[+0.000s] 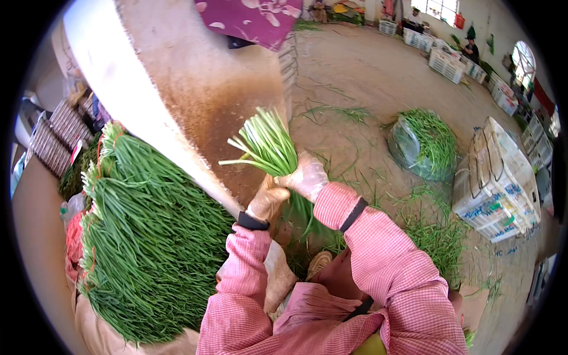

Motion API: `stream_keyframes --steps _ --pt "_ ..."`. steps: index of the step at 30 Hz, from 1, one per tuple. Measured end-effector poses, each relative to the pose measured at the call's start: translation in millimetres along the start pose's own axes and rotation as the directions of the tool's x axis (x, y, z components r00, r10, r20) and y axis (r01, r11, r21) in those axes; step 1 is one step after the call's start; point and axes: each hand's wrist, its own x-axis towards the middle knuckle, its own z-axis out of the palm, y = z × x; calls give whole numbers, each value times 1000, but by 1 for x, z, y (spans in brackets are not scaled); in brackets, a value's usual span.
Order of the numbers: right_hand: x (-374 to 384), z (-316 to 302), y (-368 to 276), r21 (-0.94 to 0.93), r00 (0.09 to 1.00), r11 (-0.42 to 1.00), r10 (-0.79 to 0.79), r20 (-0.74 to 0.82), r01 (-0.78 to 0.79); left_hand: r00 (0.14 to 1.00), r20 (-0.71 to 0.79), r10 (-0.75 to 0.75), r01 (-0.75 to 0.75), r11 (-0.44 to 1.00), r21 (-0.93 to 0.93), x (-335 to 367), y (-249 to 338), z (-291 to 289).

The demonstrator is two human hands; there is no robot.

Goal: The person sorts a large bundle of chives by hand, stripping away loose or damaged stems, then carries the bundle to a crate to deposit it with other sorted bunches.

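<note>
A bunch of garlic chives (269, 140) is held up in front of me, its pale cut ends fanned to the upper left. Its green leaves hang below my hands. My right hand (307, 176), in a thin whitish glove, is closed around the bunch. Just below and to the left, my gloved left hand (267, 199) has its fingers closed against the right hand's fingertips. What lies inside the left fingers is hidden. Left of my arms rises a large stack of garlic chives (157, 236), with orange-red ties along its stem-end side.
A whitish board with a brown-stained face (201, 77) stands ahead, purple patterned cloth (254, 18) at its top. On the right are a filled plastic bag (414, 148) and a white crate (497, 183). Loose leaves (435, 236) litter the floor. People sit among crates farther back.
</note>
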Motion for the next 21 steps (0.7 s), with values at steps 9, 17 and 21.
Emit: stream_keyframes --steps 9,17,21 --pt "-117 -54 87 764 877 613 461 -138 -201 647 296 -703 694 704 154 -79 -80 83" --pt "-201 -195 176 562 857 823 345 -383 -80 490 91 -867 781 482 397 -134 -94 176" --pt "-239 -182 136 -477 965 843 -258 48 249 507 163 -847 737 523 427 -146 -112 186"
